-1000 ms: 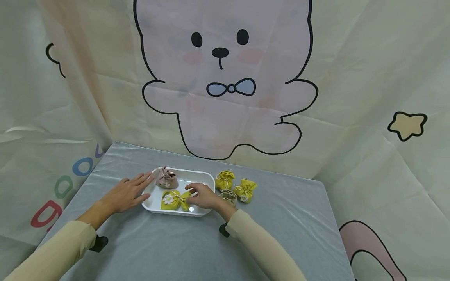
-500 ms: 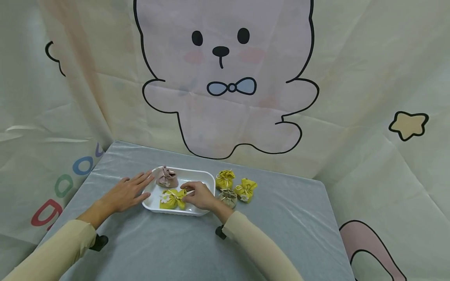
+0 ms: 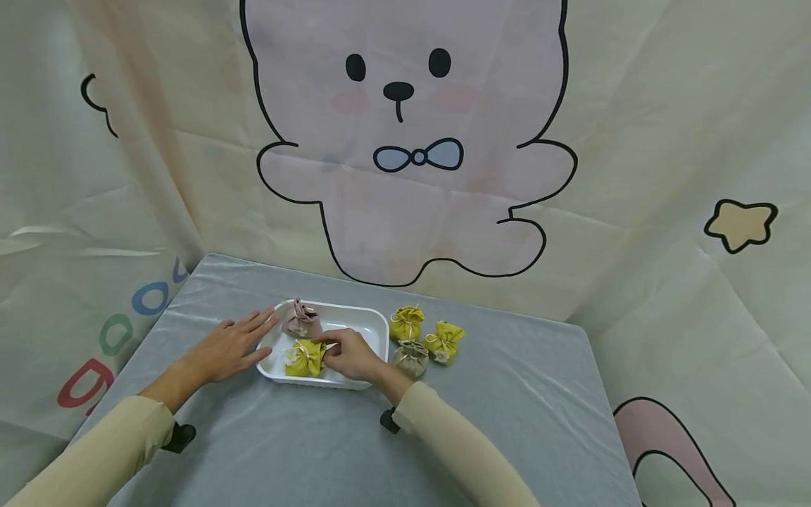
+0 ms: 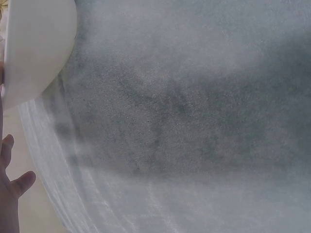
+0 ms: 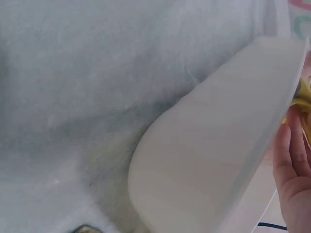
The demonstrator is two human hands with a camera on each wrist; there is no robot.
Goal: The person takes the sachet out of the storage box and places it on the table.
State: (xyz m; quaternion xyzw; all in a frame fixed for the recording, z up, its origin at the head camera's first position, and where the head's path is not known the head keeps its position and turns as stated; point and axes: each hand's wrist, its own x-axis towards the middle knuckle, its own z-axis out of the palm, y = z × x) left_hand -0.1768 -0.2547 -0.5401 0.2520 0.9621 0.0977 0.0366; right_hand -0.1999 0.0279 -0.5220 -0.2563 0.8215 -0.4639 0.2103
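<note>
In the head view a white tray (image 3: 355, 384) holds a pink drawstring pouch (image 3: 301, 321) and a yellow drawstring pouch (image 3: 303, 358) with a white flower on it. My right hand (image 3: 351, 354) reaches over the tray's right side and pinches the gathered top of that yellow pouch. Yellow fabric (image 5: 304, 103) shows at its fingers in the right wrist view, partly cut off by the frame edge. With fingers spread, my left hand (image 3: 231, 348) rests against the tray's left rim. Only some of its fingers show in the left wrist view, beside the tray wall (image 4: 41, 43).
Just right of the tray stand two more yellow pouches, one at the back (image 3: 406, 323) and one farther right (image 3: 444, 343), with a grey-green pouch (image 3: 412, 359) in front. A grey cloth (image 3: 304, 451) covers the table. Behind it hangs a printed curtain (image 3: 405, 232).
My right hand has moved left within the tray, shifting the yellow pouch left so that it looks more bunched up, close to the pink one. My left hand has stayed in place.
</note>
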